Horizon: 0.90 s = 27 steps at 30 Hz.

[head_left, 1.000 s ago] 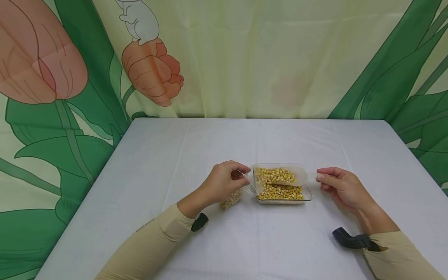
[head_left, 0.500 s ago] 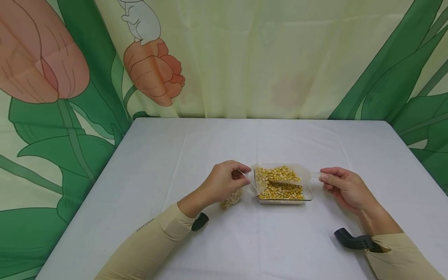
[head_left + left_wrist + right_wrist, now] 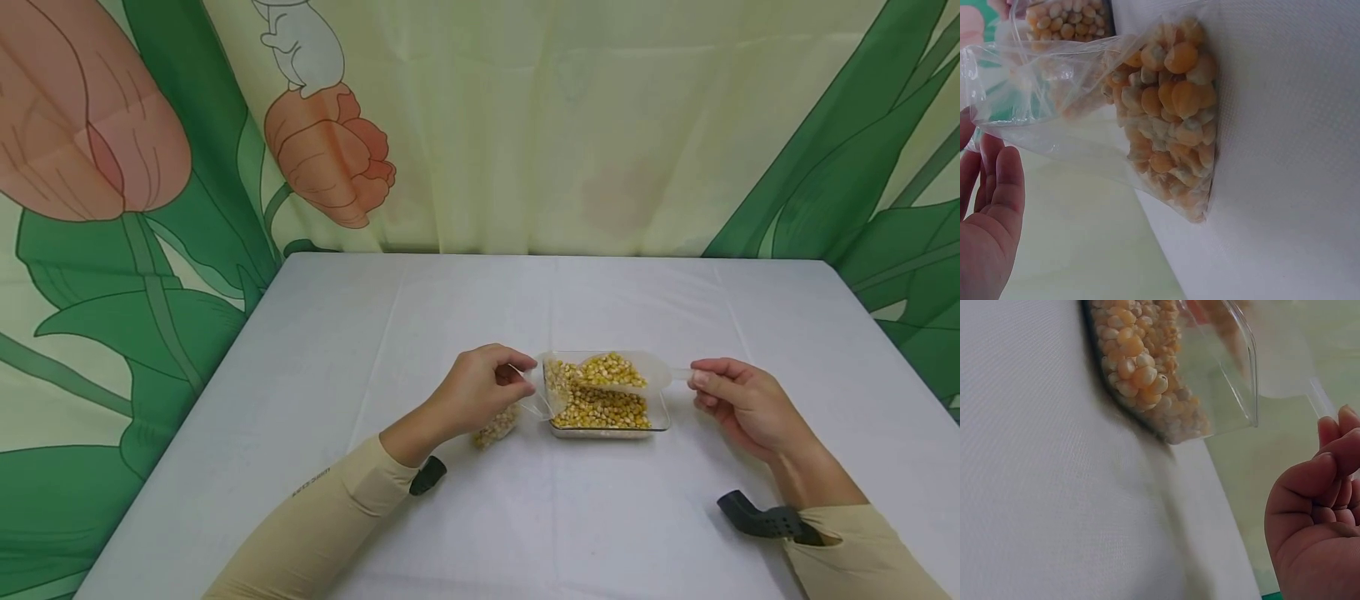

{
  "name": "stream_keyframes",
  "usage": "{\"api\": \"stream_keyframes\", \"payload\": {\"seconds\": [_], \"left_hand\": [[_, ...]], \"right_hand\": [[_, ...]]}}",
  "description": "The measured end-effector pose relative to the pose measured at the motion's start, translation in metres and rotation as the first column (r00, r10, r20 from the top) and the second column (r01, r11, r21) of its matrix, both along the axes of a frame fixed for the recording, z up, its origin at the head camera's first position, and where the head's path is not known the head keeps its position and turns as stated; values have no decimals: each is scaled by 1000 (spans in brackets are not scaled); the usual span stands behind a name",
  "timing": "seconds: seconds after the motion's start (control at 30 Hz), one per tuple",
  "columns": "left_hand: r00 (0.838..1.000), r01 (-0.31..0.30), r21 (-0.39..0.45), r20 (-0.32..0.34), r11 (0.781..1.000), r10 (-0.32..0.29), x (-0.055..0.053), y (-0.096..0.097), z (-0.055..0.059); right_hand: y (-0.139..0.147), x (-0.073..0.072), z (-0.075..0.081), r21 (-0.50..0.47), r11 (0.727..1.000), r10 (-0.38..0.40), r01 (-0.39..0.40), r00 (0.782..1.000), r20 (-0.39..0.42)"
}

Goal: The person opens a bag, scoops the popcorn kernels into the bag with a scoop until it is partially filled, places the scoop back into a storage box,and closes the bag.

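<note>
My left hand (image 3: 487, 387) pinches the top of a clear plastic bag (image 3: 1166, 112), whose bottom is filled with corn kernels and rests on the table. My right hand (image 3: 738, 404) pinches the handle of a translucent scoop (image 3: 658, 372). Yellow kernels (image 3: 611, 369) lie heaped in the scoop, which is over a clear rectangular container (image 3: 660, 417) with a bed of corn kernels (image 3: 1132, 356) inside. The bag's mouth is beside the container's left end, and the scoop's front points toward it.
A white cloth covers the table (image 3: 450, 308). Behind it hangs a curtain (image 3: 525, 125) printed with tulips and leaves. Dark wrist mounts (image 3: 765, 518) sit at the sleeve cuffs.
The right hand has drawn slightly to the right with the scoop, which has risen a little and shows its load of kernels more fully. The left hand and bag stay nearly still.
</note>
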<state>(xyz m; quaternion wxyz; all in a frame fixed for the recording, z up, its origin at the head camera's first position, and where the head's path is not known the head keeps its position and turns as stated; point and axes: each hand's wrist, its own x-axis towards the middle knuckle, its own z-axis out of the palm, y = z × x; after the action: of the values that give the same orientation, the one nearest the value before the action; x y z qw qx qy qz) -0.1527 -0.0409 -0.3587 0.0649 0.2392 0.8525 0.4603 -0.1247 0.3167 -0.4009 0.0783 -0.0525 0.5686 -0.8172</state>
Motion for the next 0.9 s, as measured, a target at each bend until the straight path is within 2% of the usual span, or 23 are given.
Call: {"api": "stream_keyframes", "payload": {"seconds": [0.37, 0.7, 0.9], "left_hand": [[1000, -6, 1, 7, 1000, 6, -1, 0, 1], [1000, -12, -15, 4, 1000, 12, 0, 1, 2], [1000, -6, -15, 1, 1000, 6, -1, 1, 1]], "right_hand": [[-2, 1, 8, -40, 999, 26, -27, 999, -29], [-14, 0, 17, 13, 999, 43, -42, 997, -60], [-24, -1, 17, 26, 998, 63, -61, 995, -82]]}}
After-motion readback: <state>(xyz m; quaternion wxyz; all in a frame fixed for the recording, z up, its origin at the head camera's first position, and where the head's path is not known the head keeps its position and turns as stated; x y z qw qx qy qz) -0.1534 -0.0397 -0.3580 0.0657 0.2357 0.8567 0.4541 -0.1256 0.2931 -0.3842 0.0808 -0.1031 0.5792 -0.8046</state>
